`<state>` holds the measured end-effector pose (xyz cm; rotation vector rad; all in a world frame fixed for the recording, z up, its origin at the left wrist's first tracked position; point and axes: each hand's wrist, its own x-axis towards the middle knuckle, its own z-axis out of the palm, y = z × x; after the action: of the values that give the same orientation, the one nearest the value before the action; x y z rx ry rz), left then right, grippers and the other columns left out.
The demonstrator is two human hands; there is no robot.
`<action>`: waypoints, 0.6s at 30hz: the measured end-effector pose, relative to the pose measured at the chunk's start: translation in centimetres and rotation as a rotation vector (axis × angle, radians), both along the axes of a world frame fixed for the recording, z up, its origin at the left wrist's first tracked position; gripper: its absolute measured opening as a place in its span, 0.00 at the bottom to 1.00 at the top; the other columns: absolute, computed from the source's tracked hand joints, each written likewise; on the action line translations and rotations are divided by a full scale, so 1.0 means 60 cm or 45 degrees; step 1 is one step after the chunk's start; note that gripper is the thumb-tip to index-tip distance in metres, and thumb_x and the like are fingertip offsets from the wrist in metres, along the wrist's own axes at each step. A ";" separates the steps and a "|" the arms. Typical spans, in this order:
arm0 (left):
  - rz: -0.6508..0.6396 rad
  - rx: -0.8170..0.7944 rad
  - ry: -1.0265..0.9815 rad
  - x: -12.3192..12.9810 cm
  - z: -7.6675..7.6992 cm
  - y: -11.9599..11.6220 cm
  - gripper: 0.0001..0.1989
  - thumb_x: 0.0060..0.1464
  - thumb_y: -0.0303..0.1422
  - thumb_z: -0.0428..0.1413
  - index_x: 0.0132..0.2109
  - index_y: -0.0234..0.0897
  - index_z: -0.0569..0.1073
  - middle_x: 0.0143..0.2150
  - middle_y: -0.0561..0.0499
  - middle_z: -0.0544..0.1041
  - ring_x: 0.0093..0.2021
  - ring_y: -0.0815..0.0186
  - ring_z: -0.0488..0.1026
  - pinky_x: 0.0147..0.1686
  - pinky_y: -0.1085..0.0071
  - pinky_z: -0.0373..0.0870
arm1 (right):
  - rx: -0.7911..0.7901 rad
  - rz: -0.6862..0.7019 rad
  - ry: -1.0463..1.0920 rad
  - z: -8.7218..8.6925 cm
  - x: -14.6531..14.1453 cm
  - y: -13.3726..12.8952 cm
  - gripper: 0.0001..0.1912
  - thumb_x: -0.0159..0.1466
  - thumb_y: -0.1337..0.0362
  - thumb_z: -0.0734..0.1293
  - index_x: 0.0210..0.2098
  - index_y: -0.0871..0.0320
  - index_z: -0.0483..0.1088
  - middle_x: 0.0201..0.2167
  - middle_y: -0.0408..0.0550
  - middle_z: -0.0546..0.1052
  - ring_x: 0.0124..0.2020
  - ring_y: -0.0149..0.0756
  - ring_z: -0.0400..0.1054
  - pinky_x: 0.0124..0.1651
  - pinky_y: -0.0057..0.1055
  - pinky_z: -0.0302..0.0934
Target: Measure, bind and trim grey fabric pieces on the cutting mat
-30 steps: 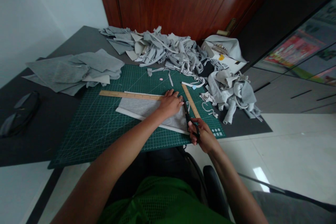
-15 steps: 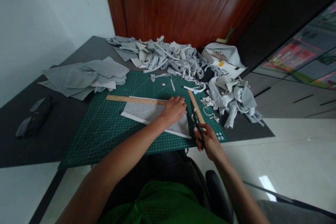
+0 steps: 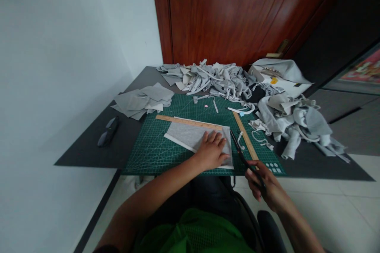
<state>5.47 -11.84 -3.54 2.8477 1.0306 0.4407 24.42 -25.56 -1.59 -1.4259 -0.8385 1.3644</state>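
Now the left hand [image 3: 210, 152] lies open on the grey cloth [image 3: 188, 134] atop the mat [image 3: 154, 154], having come off the ruler [image 3: 188, 121], while the right hand [image 3: 264, 184] grips scissors [image 3: 243, 159] just right of the cloth, so cutting seems paused.

cloth [image 3: 190, 134] on mat [image 3: 148, 154] on table [image 3: 86, 152] | ruler [image 3: 189, 122] on cloth | scissors [image 3: 244, 160] right of cloth | glasses [image 3: 103, 138] left, scraps [image 3: 219, 79] behind mat
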 end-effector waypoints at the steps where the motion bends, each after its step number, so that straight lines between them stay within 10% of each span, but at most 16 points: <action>1: -0.007 0.001 -0.007 -0.013 0.000 -0.008 0.30 0.68 0.51 0.51 0.67 0.36 0.68 0.72 0.37 0.64 0.75 0.45 0.54 0.72 0.41 0.50 | -0.013 0.017 0.047 0.002 -0.005 0.006 0.33 0.53 0.42 0.79 0.46 0.52 0.65 0.17 0.29 0.62 0.13 0.22 0.49 0.12 0.21 0.50; 12: 0.311 -0.001 -0.058 -0.113 0.000 -0.094 0.38 0.63 0.59 0.53 0.67 0.35 0.69 0.71 0.36 0.67 0.73 0.38 0.56 0.71 0.37 0.49 | -0.105 0.029 0.490 0.022 -0.040 0.089 0.30 0.46 0.51 0.84 0.34 0.54 0.64 0.22 0.33 0.65 0.15 0.18 0.48 0.13 0.16 0.42; 18: 0.427 -0.032 -0.264 -0.137 0.008 -0.096 0.13 0.66 0.44 0.59 0.46 0.41 0.80 0.52 0.46 0.79 0.57 0.55 0.73 0.60 0.54 0.67 | -0.033 -0.155 0.390 0.015 -0.035 0.093 0.29 0.47 0.50 0.82 0.36 0.52 0.63 0.22 0.34 0.67 0.15 0.21 0.52 0.13 0.18 0.47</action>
<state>-2.78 -17.61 -3.03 2.5402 1.4581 0.7235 22.30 -19.98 -0.68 -1.2255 -0.5285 1.4569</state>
